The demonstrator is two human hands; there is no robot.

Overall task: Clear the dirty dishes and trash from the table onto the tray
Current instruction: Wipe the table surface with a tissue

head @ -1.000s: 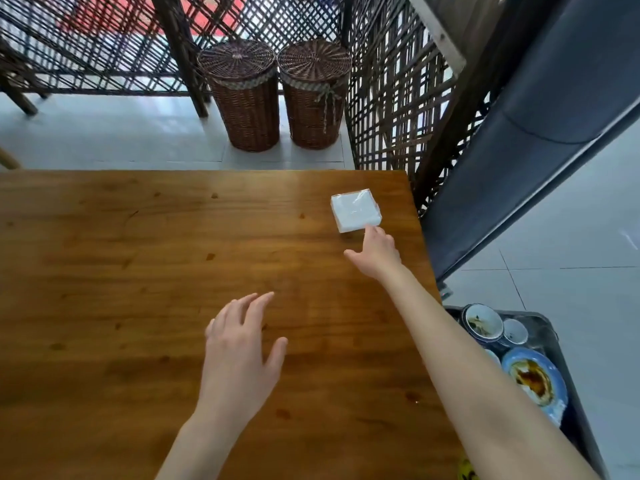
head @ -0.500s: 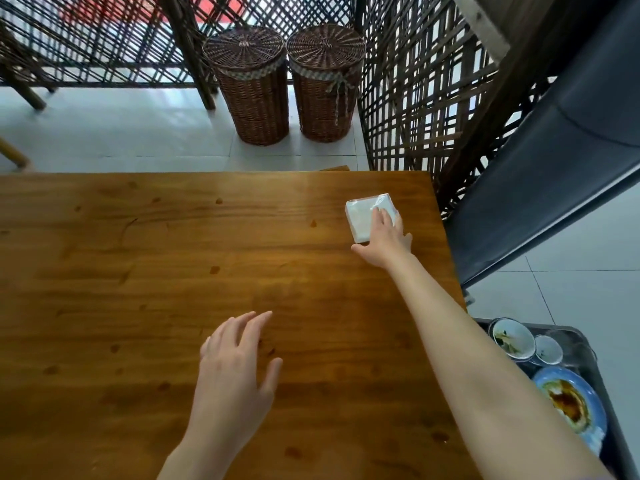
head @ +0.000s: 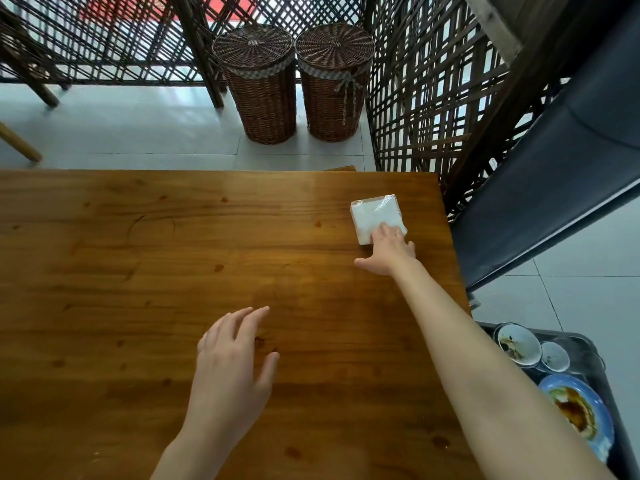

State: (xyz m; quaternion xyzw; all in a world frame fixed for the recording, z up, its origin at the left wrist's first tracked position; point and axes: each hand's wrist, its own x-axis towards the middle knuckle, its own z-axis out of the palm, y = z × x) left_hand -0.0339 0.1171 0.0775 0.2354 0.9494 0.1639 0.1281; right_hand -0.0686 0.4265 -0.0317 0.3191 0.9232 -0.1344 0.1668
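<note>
A plastic-wrapped napkin pack point(head: 375, 216) lies at the far right of the table point(head: 138, 271), its near edge touched by the right hand point(head: 389, 252), fingers extended, thumb spread. The left hand point(head: 232, 368) hovers relaxed, holding nothing. The pack is judged light, soft and slippery; opposite edges should be pinched.

Right hand point(head: 389, 252): advanced from just short of the napkin pack point(head: 375, 216) to resting on it, fingers point(head: 386, 232) laid over its near edge. Left hand point(head: 230, 368): hovering position shifted only slightly, fingers spread.
</note>
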